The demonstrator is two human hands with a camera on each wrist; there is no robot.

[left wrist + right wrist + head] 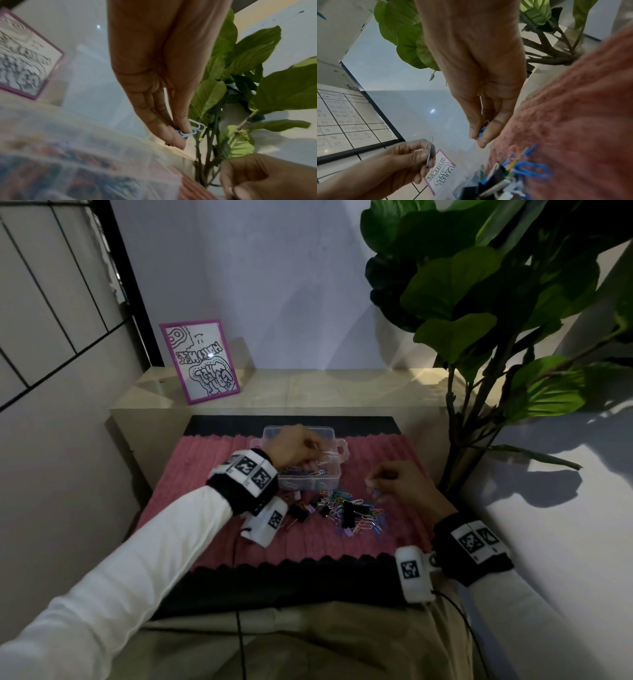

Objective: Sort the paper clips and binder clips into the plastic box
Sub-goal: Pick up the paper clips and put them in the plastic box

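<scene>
A clear plastic box (310,483) stands at the back of the pink mat (308,542), with coloured paper clips in its near compartment. My left hand (315,455) hovers over the box and pinches light blue and white paper clips (193,129) between thumb and fingers. A mixed pile of coloured paper clips and black binder clips (346,508) lies in front of the box. Just right of the pile my right hand (373,484) pinches a blue paper clip (481,131) above the mat. The pile (518,170) shows below that hand in the right wrist view.
A purple-framed drawing (200,361) leans on the pale ledge behind the mat. A large leafy plant (479,302) rises at the right, its stem close to the mat's right edge. A white wall runs along the right side.
</scene>
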